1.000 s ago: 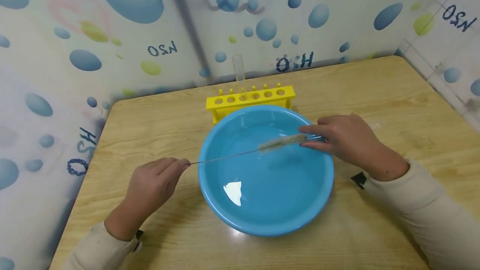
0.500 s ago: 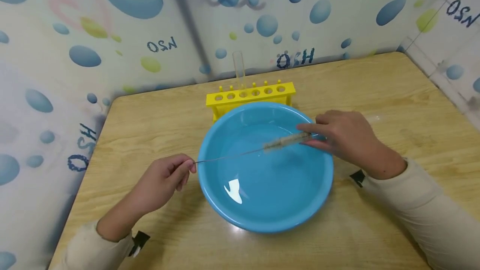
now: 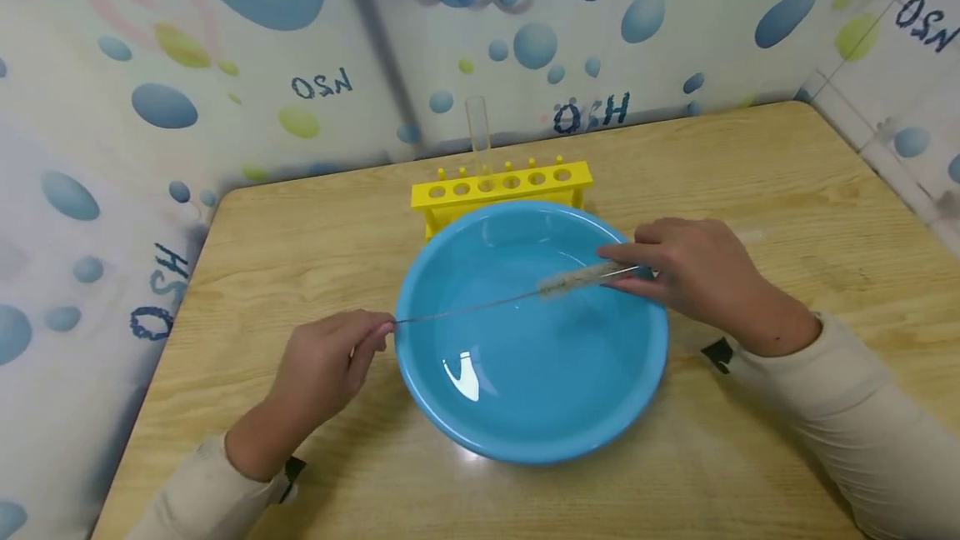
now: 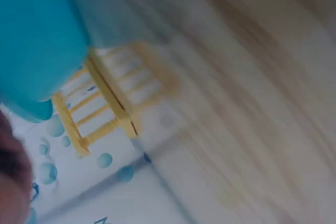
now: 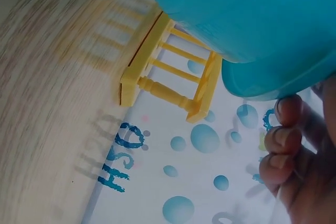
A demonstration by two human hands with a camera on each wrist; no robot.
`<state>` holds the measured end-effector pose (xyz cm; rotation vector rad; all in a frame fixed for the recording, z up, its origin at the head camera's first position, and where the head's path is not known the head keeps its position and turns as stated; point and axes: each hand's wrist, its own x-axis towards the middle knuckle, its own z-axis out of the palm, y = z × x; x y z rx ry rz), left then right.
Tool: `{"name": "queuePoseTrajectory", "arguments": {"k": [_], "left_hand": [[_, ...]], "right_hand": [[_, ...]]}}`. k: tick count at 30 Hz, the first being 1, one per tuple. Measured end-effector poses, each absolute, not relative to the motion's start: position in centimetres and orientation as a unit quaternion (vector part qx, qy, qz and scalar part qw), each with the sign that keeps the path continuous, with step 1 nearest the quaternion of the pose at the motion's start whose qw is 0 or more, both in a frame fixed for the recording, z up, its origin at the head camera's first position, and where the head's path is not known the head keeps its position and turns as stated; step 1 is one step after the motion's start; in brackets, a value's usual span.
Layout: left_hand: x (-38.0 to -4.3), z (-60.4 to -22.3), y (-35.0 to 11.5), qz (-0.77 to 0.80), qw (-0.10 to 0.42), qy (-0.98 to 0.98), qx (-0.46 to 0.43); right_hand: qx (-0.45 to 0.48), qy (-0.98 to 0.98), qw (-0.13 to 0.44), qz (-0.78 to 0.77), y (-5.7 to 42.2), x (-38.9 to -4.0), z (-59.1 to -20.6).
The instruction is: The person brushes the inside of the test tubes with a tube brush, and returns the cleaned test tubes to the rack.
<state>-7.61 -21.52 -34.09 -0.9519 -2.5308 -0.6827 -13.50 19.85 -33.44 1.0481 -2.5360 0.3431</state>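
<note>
My left hand (image 3: pixel 322 369) pinches the thin wire handle of a test tube brush (image 3: pixel 567 281) just past the left rim of a blue basin (image 3: pixel 530 457). The brush stretches nearly level across the basin, its pale bristles towards the right. Over the right rim my right hand (image 3: pixel 701 273) grips a clear glass test tube (image 3: pixel 628 272), with the bristle end running into its mouth; the tube's far end is hidden in the palm. Curled fingertips (image 5: pixel 282 137) show under the basin rim in the right wrist view. In the left wrist view only a blurred edge of the left hand (image 4: pixel 13 174) appears.
Behind the basin stands a yellow test tube rack (image 3: pixel 501 187), with one clear test tube (image 3: pixel 477 132) upright in it. Water with bright reflections lies in the basin. The wooden table (image 3: pixel 300 232) meets a patterned wall (image 3: pixel 247 107) at the back.
My left hand has shifted slightly right, and the bristles have slid rightward, further into the test tube. My right hand has stayed nearly in place.
</note>
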Motion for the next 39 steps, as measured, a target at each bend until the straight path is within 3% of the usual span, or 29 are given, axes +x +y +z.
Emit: {"name": "queuePoseTrajectory", "arguments": {"k": [5,7,9,11,13,15,20,23,25,27,32,34,36,39], "left_hand": [[-7.8,-32.2,-21.2,-0.428,-0.107,-0.881,-0.171],[-8.0,-31.6,-21.3,-0.455,-0.169,-0.863,-0.14],[-8.0,-31.4,-21.3,-0.47,-0.195,-0.851,-0.127],[-7.9,-31.5,-21.3,-0.462,-0.182,-0.858,-0.126],[-7.7,-31.8,-21.2,-0.428,-0.131,-0.881,-0.15],[-7.5,-32.3,-21.1,-0.371,-0.047,-0.906,-0.2],[-7.6,-33.5,-21.2,-0.189,0.224,-0.885,-0.361],[-7.5,-33.9,-21.2,-0.147,0.297,-0.858,-0.393],[-7.3,-33.9,-21.1,-0.166,0.286,-0.861,-0.386],[-7.2,-33.7,-20.9,-0.21,0.232,-0.881,-0.355],[-7.0,-32.4,-20.2,-0.357,0.011,-0.906,-0.228],[-7.0,-32.0,-19.9,-0.385,-0.053,-0.902,-0.19],[-6.9,-31.7,-19.6,-0.389,-0.083,-0.901,-0.175],[-6.8,-31.9,-19.5,-0.36,-0.046,-0.91,-0.198]], "right_hand": [[0.367,-0.9,0.21,0.105,19.6,-12.9,-33.0],[0.368,-0.897,0.223,0.102,19.5,-12.6,-32.7],[0.373,-0.893,0.23,0.103,19.4,-12.5,-32.5],[0.38,-0.889,0.229,0.109,19.3,-12.5,-32.5],[0.385,-0.889,0.222,0.114,19.2,-12.4,-32.5],[0.387,-0.889,0.215,0.115,19.2,-12.4,-32.5],[0.394,-0.89,0.194,0.123,18.9,-12.5,-32.7],[0.401,-0.889,0.179,0.127,18.7,-12.5,-32.9],[0.403,-0.889,0.177,0.125,18.5,-12.4,-33.0],[0.404,-0.888,0.182,0.121,18.4,-12.3,-33.1],[0.403,-0.886,0.204,0.103,18.3,-12.1,-33.2],[0.404,-0.885,0.208,0.099,18.3,-12.1,-33.2],[0.406,-0.884,0.207,0.1,18.3,-12.0,-33.2],[0.405,-0.886,0.201,0.104,18.2,-12.1,-33.2]]}}
